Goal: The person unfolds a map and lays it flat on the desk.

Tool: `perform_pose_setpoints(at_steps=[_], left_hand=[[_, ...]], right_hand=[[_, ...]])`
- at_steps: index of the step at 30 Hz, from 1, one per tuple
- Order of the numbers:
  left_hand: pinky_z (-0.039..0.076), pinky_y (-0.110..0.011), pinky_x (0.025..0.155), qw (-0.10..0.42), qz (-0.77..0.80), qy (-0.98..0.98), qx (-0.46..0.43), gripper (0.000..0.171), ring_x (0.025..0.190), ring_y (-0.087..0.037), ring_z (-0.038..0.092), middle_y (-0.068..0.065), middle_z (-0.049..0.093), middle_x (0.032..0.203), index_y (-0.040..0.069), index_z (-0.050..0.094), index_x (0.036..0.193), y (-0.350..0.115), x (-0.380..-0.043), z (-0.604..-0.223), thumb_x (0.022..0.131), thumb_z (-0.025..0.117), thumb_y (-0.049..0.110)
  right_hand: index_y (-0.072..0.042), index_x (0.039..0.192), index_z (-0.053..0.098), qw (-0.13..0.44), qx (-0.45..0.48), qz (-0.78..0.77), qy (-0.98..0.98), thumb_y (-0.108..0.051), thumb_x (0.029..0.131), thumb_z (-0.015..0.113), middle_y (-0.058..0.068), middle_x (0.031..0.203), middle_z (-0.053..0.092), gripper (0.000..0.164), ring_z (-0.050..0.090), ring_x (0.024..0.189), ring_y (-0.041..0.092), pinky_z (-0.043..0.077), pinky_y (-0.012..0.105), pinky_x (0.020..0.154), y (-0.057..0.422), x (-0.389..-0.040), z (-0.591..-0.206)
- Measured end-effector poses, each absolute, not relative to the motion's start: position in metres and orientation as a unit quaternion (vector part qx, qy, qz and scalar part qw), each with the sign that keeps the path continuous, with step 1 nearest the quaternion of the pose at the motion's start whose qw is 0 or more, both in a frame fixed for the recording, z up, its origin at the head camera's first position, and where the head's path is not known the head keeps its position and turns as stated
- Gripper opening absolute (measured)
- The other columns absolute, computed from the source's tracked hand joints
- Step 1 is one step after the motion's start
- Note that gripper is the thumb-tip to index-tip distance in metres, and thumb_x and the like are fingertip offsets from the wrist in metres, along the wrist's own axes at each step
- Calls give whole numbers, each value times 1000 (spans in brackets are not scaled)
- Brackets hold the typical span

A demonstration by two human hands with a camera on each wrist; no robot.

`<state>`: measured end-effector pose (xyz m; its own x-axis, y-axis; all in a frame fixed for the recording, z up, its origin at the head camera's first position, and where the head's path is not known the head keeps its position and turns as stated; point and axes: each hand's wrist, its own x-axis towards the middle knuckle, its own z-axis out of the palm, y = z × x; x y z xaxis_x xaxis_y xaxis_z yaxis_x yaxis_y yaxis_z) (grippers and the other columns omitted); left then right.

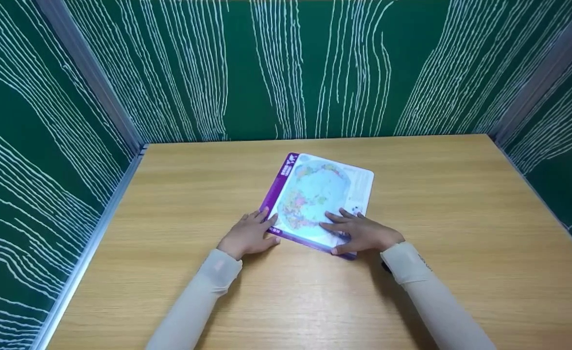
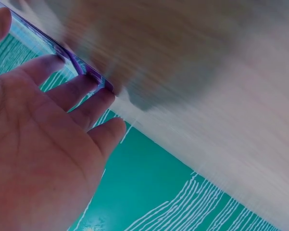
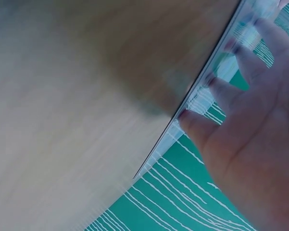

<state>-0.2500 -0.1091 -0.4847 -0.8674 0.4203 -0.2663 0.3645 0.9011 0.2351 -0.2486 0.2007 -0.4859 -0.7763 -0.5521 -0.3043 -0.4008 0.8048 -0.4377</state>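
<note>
A thin, flat world map sheet (image 1: pixel 320 189) with rounded corners lies turned at an angle on the table. Purple bands run along its left and lower edges. My left hand (image 1: pixel 251 234) touches its lower left corner with spread fingers, the thumb off the near edge. Over the lower right part, my right hand (image 1: pixel 366 234) rests with its fingers spread on the surface. In the left wrist view the fingertips meet the purple edge of the map sheet (image 2: pixel 77 65). The right wrist view has the fingertips on the sheet's glossy top, seen nearly edge-on.
The wooden table (image 1: pixel 193 189) extends around the map on all sides. Green panels (image 1: pixel 242 73) with white wavy lines stand behind it and at both sides, joined by grey posts (image 1: pixel 96 78). A metal strip (image 1: pixel 86 248) borders the table's left edge.
</note>
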Motion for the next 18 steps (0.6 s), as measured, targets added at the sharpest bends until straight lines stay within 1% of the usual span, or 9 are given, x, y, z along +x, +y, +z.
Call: perform_pose_setpoints(at_steps=[8,12,15,18], left_hand=[[10,-51,121,162,101,958,214,69,149,-31,15,-6,14,162,23,26,153,-111,-250,-485,95,47,54],[7,-54,121,166,111,954,222,70,149,-31,15,-7,15,162,22,26,153,-114,-251,-484,94,49,52],[6,-54,121,170,117,951,231,71,149,-31,14,-8,14,162,22,25,153,-116,-252,-484,94,50,51],[6,-52,121,176,128,947,237,70,149,-32,13,-9,14,162,22,26,153,-117,-253,-483,94,52,49]], right_hand=[[-39,147,35,221,-256,-186,922,-53,83,66,-6,162,17,73,1,150,31,1,58,119,203,-250,-483],[-35,148,35,218,-269,-191,919,-52,84,66,-2,162,17,73,2,150,35,2,61,118,204,-250,-483],[-34,148,35,215,-272,-190,919,-51,85,66,0,162,18,73,2,150,36,3,61,118,204,-249,-483],[-35,149,34,215,-263,-182,923,-50,85,66,-3,162,17,73,2,150,33,4,58,119,202,-248,-484]])
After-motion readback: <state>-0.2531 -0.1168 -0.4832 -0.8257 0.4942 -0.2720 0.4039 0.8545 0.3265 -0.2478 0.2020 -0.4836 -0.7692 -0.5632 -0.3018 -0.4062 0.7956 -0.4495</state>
